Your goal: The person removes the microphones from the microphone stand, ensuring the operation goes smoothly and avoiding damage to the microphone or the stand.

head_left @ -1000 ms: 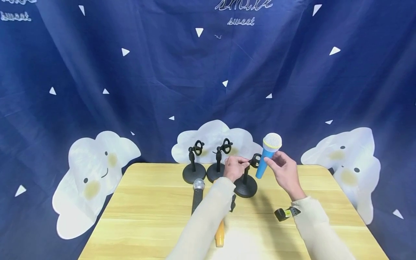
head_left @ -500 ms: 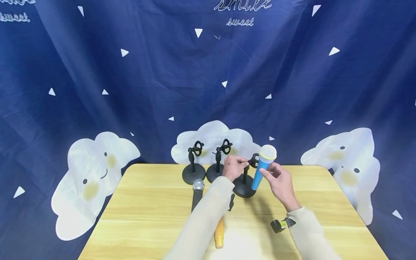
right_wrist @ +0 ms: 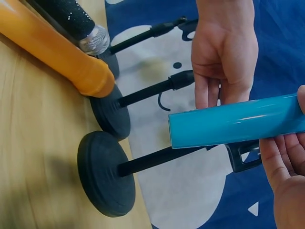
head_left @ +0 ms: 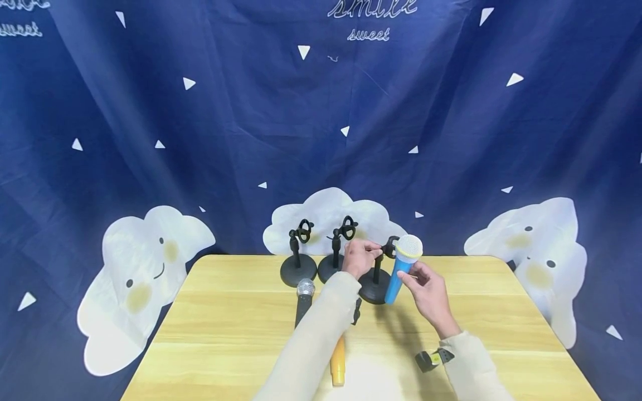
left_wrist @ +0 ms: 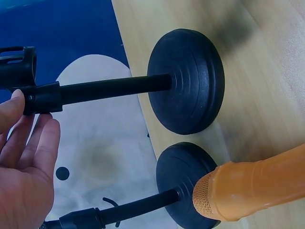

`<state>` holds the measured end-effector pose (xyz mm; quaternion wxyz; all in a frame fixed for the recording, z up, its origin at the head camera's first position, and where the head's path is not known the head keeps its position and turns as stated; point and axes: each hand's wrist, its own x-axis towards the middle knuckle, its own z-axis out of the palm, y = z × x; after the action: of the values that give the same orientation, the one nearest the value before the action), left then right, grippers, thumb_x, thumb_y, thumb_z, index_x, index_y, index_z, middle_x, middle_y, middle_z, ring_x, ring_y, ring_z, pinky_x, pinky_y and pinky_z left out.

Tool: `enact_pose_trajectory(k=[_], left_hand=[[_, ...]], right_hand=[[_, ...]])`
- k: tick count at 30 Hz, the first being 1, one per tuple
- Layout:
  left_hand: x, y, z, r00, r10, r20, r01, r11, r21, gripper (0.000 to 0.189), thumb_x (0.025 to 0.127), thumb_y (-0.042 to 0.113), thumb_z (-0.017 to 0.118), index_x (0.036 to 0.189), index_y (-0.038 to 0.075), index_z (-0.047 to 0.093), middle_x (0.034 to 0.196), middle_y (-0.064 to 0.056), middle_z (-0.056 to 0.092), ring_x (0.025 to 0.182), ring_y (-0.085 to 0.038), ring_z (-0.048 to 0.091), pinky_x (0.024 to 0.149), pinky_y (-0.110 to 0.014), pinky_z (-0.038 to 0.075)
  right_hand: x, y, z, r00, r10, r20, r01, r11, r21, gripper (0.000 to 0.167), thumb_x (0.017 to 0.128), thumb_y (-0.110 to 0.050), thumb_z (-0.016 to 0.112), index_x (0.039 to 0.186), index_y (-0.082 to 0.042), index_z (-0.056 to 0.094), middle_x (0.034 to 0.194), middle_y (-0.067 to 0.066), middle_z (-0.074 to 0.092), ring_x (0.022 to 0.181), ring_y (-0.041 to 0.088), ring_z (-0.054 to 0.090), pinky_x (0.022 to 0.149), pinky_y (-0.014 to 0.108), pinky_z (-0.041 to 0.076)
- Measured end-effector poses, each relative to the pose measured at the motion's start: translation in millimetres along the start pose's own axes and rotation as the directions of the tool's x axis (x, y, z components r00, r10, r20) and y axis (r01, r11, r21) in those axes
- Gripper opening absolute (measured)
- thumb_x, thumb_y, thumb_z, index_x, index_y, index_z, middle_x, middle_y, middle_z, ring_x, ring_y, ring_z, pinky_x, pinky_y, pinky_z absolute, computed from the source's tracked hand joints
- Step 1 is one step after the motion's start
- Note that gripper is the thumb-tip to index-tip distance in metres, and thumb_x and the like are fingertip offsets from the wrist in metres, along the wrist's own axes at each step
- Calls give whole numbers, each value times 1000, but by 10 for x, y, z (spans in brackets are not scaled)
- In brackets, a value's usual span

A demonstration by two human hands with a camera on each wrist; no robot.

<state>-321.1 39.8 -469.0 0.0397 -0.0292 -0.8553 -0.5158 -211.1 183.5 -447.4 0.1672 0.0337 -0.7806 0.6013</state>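
Observation:
My left hand (head_left: pixel 360 259) pinches the top joint of the rightmost black microphone stand (head_left: pixel 375 287), just below its clip (head_left: pixel 390 247). That stand is upright on its round base. In my right hand (head_left: pixel 426 292) is a blue microphone (head_left: pixel 399 278) with a white mesh head and a yellow ring, held by its handle between thumb and fingers. It leans with the head up, right beside the clip. The right wrist view shows the blue handle (right_wrist: pixel 228 121) crossing in front of the stand's pole, hiding part of it; whether they touch I cannot tell.
Two more black stands (head_left: pixel 298 272) (head_left: pixel 331 270) with ring-like clips stand to the left at the table's back edge. A black microphone (head_left: pixel 304 303) with a silver head and an orange microphone (head_left: pixel 338 365) lie on the wooden table (head_left: pixel 225 334), partly behind the left sleeve.
My right hand has brought the blue microphone down and to the left, closer to the rightmost stand's clip. The left hand keeps its grip at the joint.

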Motion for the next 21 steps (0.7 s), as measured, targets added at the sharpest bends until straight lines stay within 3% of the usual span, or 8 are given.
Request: enact_pose_trajectory(k=[8,15,21], left_hand=[[47,8,19,1000,5,-15,-5,1000,28,5,85,14,80,90,17,82,84,7,76,83,-9,71,81,-26,55],[90,29,5,1000,8,-5,-8,999,43,5,86,14,79,89,16,82,87,5,76,82,-10,71,79,-27,55],[134,27,-8,1000,17,-20,-16,998,68,4,86,15,79,88,18,82,86,6,76,88,-13,70,82,-27,55]], right_hand=[[-63,16,13,1000,14,3,-14,1000,14,10,89,6,69,89,12,60,81,1,64,82,7,65,72,14,52],[-31,397,27,997,80,-6,-80,997,10,12,89,0,73,93,7,63,84,1,65,83,5,64,69,16,52],[-69,498,63,995,104,5,-104,994,28,18,90,-4,74,101,8,66,89,5,69,88,6,66,75,17,54]])
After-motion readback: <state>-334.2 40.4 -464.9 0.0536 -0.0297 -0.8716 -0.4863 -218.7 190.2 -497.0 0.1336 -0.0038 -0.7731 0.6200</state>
